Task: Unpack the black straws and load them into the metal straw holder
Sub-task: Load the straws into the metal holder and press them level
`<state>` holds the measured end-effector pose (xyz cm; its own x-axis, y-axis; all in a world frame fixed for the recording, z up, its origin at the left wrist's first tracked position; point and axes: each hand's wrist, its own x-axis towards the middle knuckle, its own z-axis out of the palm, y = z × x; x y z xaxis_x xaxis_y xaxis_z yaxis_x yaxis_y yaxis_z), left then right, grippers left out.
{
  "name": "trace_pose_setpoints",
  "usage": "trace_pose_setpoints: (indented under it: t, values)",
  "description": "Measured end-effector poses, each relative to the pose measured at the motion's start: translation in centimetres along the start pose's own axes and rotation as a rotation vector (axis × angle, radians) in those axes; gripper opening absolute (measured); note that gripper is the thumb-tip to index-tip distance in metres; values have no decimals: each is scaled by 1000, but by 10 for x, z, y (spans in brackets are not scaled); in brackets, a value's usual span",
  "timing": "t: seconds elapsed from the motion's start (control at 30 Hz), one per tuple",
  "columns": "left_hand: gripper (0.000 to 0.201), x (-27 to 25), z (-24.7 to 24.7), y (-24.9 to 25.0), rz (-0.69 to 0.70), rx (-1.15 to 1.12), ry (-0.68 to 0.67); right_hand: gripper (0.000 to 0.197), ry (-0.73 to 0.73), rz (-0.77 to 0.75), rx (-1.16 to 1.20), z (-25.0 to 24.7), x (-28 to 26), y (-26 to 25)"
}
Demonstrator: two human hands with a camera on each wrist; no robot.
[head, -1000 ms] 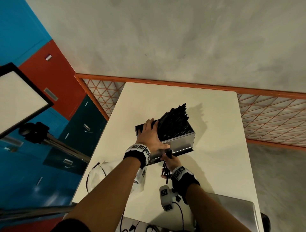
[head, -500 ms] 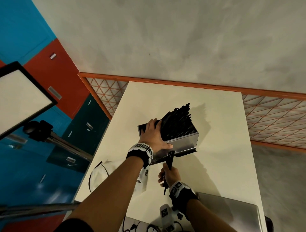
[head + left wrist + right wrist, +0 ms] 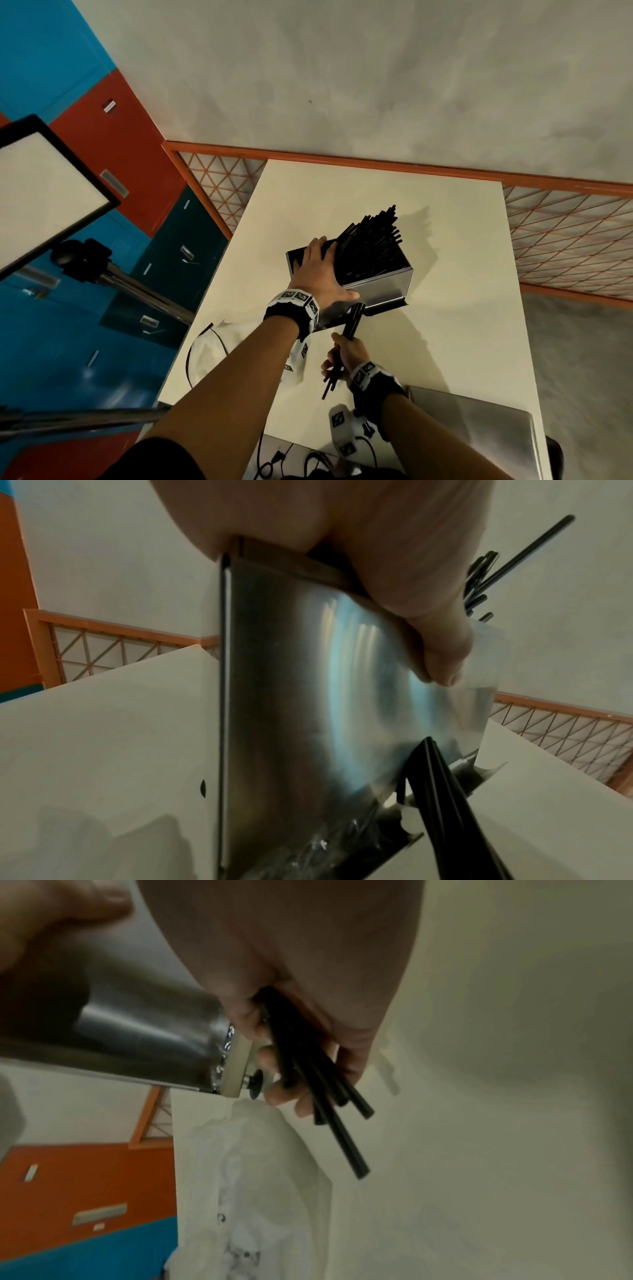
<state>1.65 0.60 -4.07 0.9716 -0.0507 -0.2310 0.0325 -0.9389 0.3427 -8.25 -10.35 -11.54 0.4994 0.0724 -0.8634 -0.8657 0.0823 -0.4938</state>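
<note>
The metal straw holder (image 3: 380, 291) stands tilted on the white table (image 3: 462, 342), packed with black straws (image 3: 370, 246) that fan up and away. My left hand (image 3: 320, 270) grips its near rim, with the thumb (image 3: 441, 653) down the shiny front wall (image 3: 308, 696) and the fingers over the top. My right hand (image 3: 344, 356) sits just in front of the holder's base and grips a small bundle of black straws (image 3: 329, 1096). Their upper ends (image 3: 354, 317) reach the holder's front bottom edge.
An empty white plastic wrapper (image 3: 246, 339) lies at the table's left near edge. A grey laptop lid (image 3: 479, 435) and cables (image 3: 274, 459) sit at the near edge. An orange mesh fence (image 3: 565, 240) borders the table, and a light panel on a stand (image 3: 44, 192) is at left.
My right hand has drawn back toward me with the straw bundle, away from the holder's base. My left hand has kept its grip on the holder.
</note>
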Motion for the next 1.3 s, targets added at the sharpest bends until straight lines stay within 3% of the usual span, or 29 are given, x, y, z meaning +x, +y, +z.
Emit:
trace_pose_setpoints:
  t: [0.3, 0.4, 0.57, 0.67, 0.97, 1.17, 1.3]
  values:
    - [128, -6, 6, 1, 24, 23, 45, 26, -70, 184, -298, -36, -11, 46]
    - [128, -11, 12, 2, 36, 32, 65, 21, -19, 173, -508, -53, -11, 50]
    - [129, -20, 22, 3, 50, 43, 80, 15, 54, 253, -592, -72, -36, 41]
    - [130, -22, 21, 5, 45, 47, 76, 25, 71, 235, -702, -86, -43, 39]
    - [127, -32, 11, 16, 44, -23, 7, 40, 155, -150, -1558, -137, -95, -30]
    - [82, -64, -3, 24, 246, -324, 67, 35, 204, -335, -1930, -150, -139, -101]
    - [74, -91, -5, 44, 471, -384, 141, 32, 246, -491, -2117, -129, -167, -147]
